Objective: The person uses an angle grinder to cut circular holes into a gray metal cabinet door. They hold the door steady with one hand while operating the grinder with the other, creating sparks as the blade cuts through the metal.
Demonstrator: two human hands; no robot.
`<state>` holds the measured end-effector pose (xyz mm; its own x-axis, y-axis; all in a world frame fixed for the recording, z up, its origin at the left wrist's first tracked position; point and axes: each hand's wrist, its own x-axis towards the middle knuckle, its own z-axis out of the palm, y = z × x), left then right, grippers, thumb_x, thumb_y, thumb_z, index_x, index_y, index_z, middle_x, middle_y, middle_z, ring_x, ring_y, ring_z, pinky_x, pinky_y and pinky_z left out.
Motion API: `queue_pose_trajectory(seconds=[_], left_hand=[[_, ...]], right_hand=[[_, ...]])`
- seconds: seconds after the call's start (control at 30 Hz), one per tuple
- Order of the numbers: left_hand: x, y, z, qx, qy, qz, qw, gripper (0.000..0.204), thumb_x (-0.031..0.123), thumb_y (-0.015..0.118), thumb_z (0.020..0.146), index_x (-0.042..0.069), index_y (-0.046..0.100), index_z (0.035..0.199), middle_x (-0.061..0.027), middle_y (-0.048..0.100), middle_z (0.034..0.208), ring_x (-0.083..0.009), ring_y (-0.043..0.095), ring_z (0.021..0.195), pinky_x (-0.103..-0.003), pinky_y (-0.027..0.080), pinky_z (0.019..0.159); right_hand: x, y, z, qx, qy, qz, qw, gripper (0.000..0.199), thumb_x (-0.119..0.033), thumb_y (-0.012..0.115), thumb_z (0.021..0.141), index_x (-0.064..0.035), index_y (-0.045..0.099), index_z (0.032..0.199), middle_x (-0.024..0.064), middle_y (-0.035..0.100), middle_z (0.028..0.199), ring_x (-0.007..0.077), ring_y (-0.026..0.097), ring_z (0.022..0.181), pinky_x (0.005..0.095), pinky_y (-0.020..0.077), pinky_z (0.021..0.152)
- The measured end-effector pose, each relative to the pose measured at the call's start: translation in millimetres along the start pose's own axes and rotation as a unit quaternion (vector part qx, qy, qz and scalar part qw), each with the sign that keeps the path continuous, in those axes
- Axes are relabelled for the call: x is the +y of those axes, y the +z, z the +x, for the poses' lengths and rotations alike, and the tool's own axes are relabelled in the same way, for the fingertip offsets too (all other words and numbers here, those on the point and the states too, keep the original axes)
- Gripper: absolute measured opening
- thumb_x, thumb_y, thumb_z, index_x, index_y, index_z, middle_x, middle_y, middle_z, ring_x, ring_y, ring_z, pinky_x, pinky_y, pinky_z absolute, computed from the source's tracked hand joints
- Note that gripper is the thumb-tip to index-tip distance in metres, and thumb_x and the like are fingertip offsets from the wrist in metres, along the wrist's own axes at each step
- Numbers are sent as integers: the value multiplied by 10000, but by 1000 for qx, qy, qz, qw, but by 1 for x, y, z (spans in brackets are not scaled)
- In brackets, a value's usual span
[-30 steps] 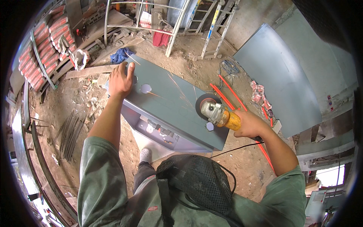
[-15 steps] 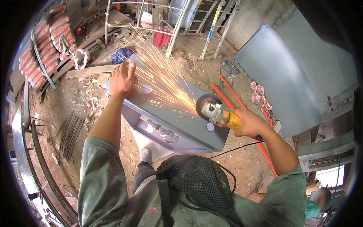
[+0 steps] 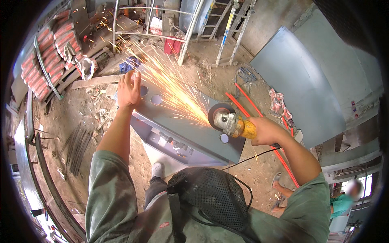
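My right hand (image 3: 265, 131) is wrapped around the yellow body of an angle grinder (image 3: 231, 123). The grinder's dark disc (image 3: 219, 113) meets the upper face of a grey metal cabinet (image 3: 231, 152), and orange sparks (image 3: 178, 91) stream off toward the far left. At the cabinet's left end rests my left hand (image 3: 129, 91), fingers stretched and thumb apart. The face has several cut holes, one (image 3: 225, 138) beside the grinder and one (image 3: 157, 99) near my left hand. Small fittings (image 3: 172, 142) show inside the cabinet's near side. The exact contact of the disc is hidden by glare.
A black cord (image 3: 253, 158) runs from the grinder across the dirt floor. Orange pipes (image 3: 247, 107) lie to the right, near a large grey sheet (image 3: 296, 81). Ladders (image 3: 235, 36) stand behind; stacked bags (image 3: 48, 52) are far left. Another person (image 3: 342, 204) is at lower right.
The grinder has shifted slightly left along the cabinet face, and the sparks reach farther to the far left. The other person has come further into view at lower right.
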<state>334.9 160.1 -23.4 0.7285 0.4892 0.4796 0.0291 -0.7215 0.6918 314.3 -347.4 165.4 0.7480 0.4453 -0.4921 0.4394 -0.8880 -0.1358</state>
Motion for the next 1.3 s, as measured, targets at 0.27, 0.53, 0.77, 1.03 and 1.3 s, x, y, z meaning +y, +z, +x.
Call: queue_pose_trajectory(seconds=[0.27,0.53,0.77,1.03,1.3], left_hand=[[-6,-4,2,45,22,-49,998,659,604,387,1164,48,669,1377,-221,696,1333,-445,609,1294,-508,460,1124],[-11,-12,-5,60,-4,-80,995,599,544,424,1168,32,695,1319,-234,712,1281,-444,635,1256,-487,475,1091],[-20,-11,-5,71,-38,-85,993,598,557,432,1160,49,704,1320,-234,730,1247,-433,668,1193,-479,502,1045],[-12,-10,-3,64,-44,-90,993,603,578,432,1156,55,694,1306,-221,725,1248,-436,657,1205,-486,500,1051],[-6,-8,-5,91,-29,-84,992,602,580,440,1153,55,696,1296,-219,720,1251,-436,654,1216,-485,496,1061]], right_hand=[[5,-1,6,6,-19,-35,999,550,-211,881,700,-48,668,1180,225,766,1132,422,744,1088,499,593,908],[3,-2,5,5,-14,-14,1000,611,-216,887,694,-62,659,1240,211,768,1120,419,744,1067,493,596,908],[17,0,17,21,-49,-40,998,750,-215,882,662,-96,656,1367,202,771,1134,413,742,1078,480,594,934],[15,-9,24,-2,-65,-51,997,723,-207,866,665,-98,645,1345,200,767,1131,412,740,1079,490,592,921],[14,-12,30,-24,-54,-60,996,755,-189,866,648,-85,649,1363,207,762,1127,418,735,1089,490,586,939]])
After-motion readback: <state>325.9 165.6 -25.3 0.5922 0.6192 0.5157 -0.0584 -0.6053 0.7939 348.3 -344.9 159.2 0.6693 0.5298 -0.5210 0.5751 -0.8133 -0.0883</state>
